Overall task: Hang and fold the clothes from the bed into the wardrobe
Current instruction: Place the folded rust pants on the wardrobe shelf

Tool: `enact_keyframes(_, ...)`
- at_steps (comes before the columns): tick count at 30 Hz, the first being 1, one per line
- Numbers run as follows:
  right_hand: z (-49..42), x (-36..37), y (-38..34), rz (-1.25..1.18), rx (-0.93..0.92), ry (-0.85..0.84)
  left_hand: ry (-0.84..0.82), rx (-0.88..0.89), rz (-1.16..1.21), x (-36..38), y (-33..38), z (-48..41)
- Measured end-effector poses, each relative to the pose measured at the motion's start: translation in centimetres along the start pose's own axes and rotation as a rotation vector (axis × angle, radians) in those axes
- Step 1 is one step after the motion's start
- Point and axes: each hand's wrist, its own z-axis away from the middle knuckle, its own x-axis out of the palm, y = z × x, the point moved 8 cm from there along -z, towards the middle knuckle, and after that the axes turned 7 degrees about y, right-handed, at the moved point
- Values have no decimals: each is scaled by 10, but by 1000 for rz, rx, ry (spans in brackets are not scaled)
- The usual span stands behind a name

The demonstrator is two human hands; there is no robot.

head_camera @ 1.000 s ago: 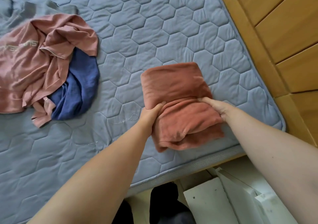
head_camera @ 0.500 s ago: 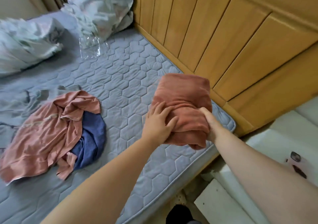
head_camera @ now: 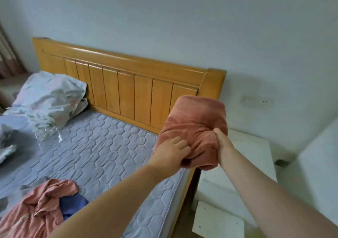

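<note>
Holding a Folded Towel Clear of the Bed

Both bare forearms reach in from 6 o'clock toward the middle of the view. Low at 5 o'clock, beside the bed, a white board (head_camera: 217, 221) lies on the floor. At 8 o'clock a crumpled pink shirt (head_camera: 36, 206) lies on the mattress (head_camera: 109, 146), with a blue garment (head_camera: 73, 205) touching its 3 o'clock side and partly tucked under it.

Just past centre, toward 4 o'clock, the left hand (head_camera: 172, 150) grips the near left edge of a rust-coloured folded towel (head_camera: 195, 117). Its fingers are curled over the top of the cloth and clamped on it. The right hand (head_camera: 222, 146) grips the near right edge, thumb pressed into a bunched fold on top; its fingers are hidden under the cloth, closed on it. The towel is in the air between the two hands, apart from the mattress, and it covers the headboard's right end.

Behind the right hand, at 4 o'clock, stands a white nightstand (head_camera: 256, 146) just beside the bed. At 9 o'clock a clear plastic bag (head_camera: 49, 135) lies on the mattress, touching a pale floral pillow (head_camera: 49, 95) that leans toward the headboard (head_camera: 128, 84). That slatted wooden board stands against a plain pale wall (head_camera: 164, 18), which fills everything from 10 to 2 o'clock.
</note>
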Motion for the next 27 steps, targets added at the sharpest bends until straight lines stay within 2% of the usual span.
enact_keyframes(2,28,-46,-44,127,-139,127,-180,42,50,4,28,-18)
enact_keyframes(4,66,-90,-97,309,-319,252,-226,-65,128,-10,45,-40)
enact_keyframes(8,140,-146,-176,659,-642,190,123,-97,113,-70,78,-108)
enact_keyframes(9,157,-160,-187,723,-677,158,127,-139,166,-77,87,-125)
enact_keyframes(11,196,-181,-206,858,-748,61,12,-200,398,-77,108,-152)
enact_keyframes(13,232,-205,-219,978,-784,11,-188,-148,692,-69,144,-167)
enact_keyframes(17,278,-258,-226,1171,-729,-72,-502,-35,871,-59,221,-173)
enact_keyframes(20,304,-303,-225,1151,-664,-97,-574,-11,1015,-63,271,-179)
enact_keyframes(23,326,-346,-225,1113,-654,-18,-647,0,1157,-63,316,-181)
enact_keyframes(25,336,-370,-228,1122,-681,92,-653,-66,1245,-60,339,-180)
enact_keyframes(27,345,-390,-230,1138,-709,199,-564,-195,1264,-58,353,-184)
